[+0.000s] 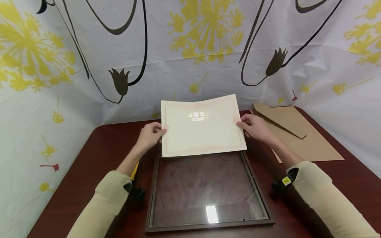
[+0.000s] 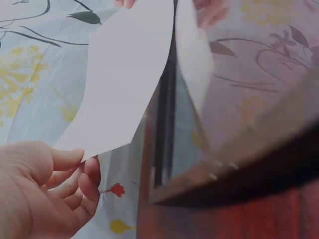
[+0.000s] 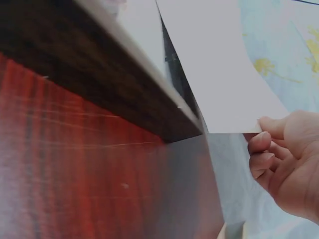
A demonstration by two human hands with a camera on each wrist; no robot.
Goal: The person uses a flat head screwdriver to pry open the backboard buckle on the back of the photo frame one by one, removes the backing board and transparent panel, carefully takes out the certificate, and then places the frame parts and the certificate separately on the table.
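Note:
A cream certificate (image 1: 202, 132) with a pale pink border and shiny lettering is held up between both hands, slightly bowed. My left hand (image 1: 150, 136) pinches its left edge between thumb and fingers. At the opposite edge, my right hand (image 1: 257, 127) pinches the paper the same way. Below it, a dark-rimmed picture frame (image 1: 209, 227) lies flat on the table, its glassy surface reflecting a light. The certificate's lower edge is just over the frame's far side; whether they touch I cannot tell. Both wrist views show the certificate (image 2: 124, 69) bending from the pinching thumbs.
Brown kraft envelopes or sheets (image 1: 315, 145) lie at the table's right rear, one with a raised flap. A yellow stick-like object (image 1: 135, 170) is partly hidden by the left forearm. The dark red table (image 1: 89, 185) meets a patterned cloth (image 1: 208, 79) behind.

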